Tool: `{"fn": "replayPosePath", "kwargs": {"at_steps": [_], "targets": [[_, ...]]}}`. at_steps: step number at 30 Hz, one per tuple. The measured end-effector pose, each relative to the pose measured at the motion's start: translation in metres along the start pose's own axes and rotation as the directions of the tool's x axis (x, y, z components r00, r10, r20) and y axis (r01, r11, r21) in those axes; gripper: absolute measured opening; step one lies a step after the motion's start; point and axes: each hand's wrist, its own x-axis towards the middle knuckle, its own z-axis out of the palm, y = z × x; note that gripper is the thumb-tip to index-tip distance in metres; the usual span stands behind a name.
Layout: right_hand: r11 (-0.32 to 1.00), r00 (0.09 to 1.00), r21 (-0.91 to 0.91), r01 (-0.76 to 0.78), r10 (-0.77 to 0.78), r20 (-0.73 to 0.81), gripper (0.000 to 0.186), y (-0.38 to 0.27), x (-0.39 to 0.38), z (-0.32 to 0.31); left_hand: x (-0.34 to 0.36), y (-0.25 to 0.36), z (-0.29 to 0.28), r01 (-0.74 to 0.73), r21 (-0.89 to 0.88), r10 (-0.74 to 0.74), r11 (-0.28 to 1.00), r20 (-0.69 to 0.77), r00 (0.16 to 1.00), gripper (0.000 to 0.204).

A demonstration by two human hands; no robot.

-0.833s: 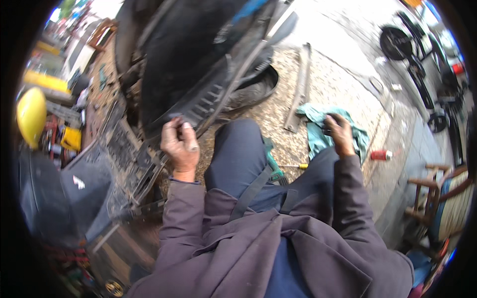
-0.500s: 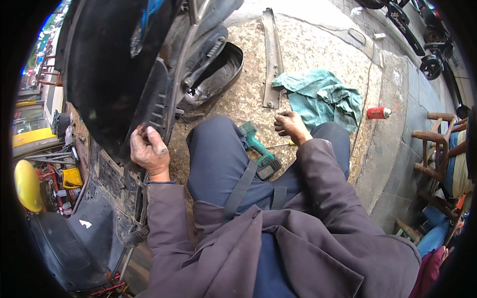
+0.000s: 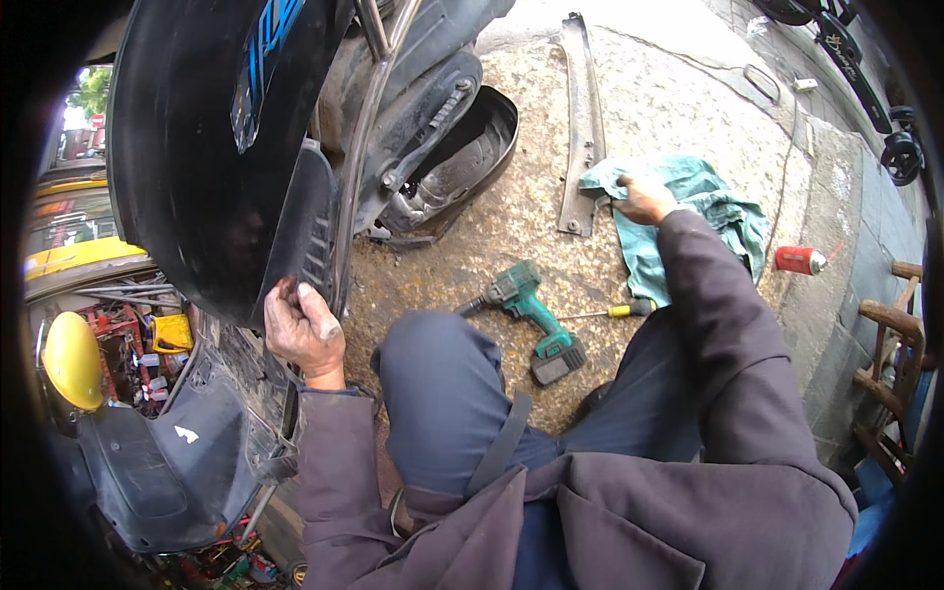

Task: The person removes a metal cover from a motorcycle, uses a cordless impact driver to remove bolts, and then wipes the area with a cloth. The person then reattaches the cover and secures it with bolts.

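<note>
My left hand [image 3: 307,336] is closed in a pinch at the lower edge of a large black body panel [image 3: 187,187]. A small dark reddish bit shows at its fingertips, too small to name. My right hand [image 3: 647,201] is over the upper left part of a crumpled teal cloth [image 3: 644,258], with curled fingers close to a long metal strip [image 3: 580,118]. Whatever those fingers hold, if anything, is hidden. A green cordless drill [image 3: 531,310] lies on the ground beyond my knees, and a screwdriver [image 3: 629,310] with a yellow and black handle lies beside it.
Beside the panel sits a dark hollow plastic shell [image 3: 472,162]. A red spray can [image 3: 798,260] lies right of the cloth, near a wooden stool [image 3: 890,320]. On the left are a scooter body [image 3: 162,477], a yellow rounded part [image 3: 73,361] and a heap of tools and parts [image 3: 123,344].
My right hand has moved up and right, from in front of the cloth onto it. My left hand stays at the panel edge. The view has shifted, uncovering more of the drill and screwdriver.
</note>
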Motion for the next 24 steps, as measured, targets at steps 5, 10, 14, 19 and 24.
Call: {"fn": "replayPosePath", "kwargs": {"at_steps": [5,10,14,19,24], "targets": [[0.954,0.972,-0.25,-0.166,0.2,0.121,0.066,0.058,-0.026,-0.004,-0.001,0.002,-0.001,0.05,0.004,-0.051,0.999,0.053,0.997,0.019],[0.875,0.909,-0.374,-0.309,0.387,0.154,0.045,0.093,-0.088,0.02,-0.002,0.002,-0.001,0.036,0.086,-0.043,0.996,0.072,0.996,0.019],[0.828,0.789,-0.531,-0.178,0.442,0.425,0.03,0.112,-0.112,0.006,-0.002,0.002,-0.001,0.03,0.087,-0.034,0.996,0.046,0.998,0.02],[0.888,0.94,0.327,-0.323,0.259,0.224,0.037,0.069,-0.019,-0.006,-0.002,0.0,-0.001,0.006,0.098,-0.011,0.995,0.052,0.999,0.022],[0.917,0.944,0.224,-0.33,0.318,0.089,0.043,0.029,0.064,0.031,-0.001,-0.003,-0.007,0.031,-0.011,-0.029,0.999,0.106,0.994,0.026]]}}
